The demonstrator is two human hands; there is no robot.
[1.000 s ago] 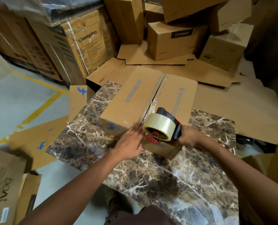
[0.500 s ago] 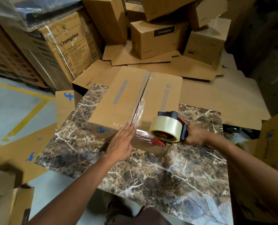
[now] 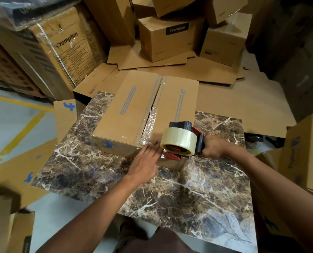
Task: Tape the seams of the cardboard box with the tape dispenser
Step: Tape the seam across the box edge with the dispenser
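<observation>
A closed cardboard box [image 3: 130, 110] lies on the marble table [image 3: 179, 194]. Clear tape runs along its top centre seam and folds over the near edge. My left hand [image 3: 145, 162] lies with straight fingers flat on the box's near face, pressing the tape end by the corner. My right hand [image 3: 213, 146] grips the handle of the red and black tape dispenser [image 3: 181, 141], which carries a roll of clear tape and sits at the box's near right corner.
Stacked cardboard boxes [image 3: 168, 37] and flattened sheets [image 3: 234, 99] crowd the floor behind and to the right of the table. A large Crompton carton [image 3: 60, 52] stands at the back left. More boxes [image 3: 305, 152] sit close on the right. Grey floor with yellow lines [image 3: 18, 132] lies left.
The dispenser has come down from the top seam over the box's near edge. My left hand went from the top edge down to the near face, fingers flat on the tape.
</observation>
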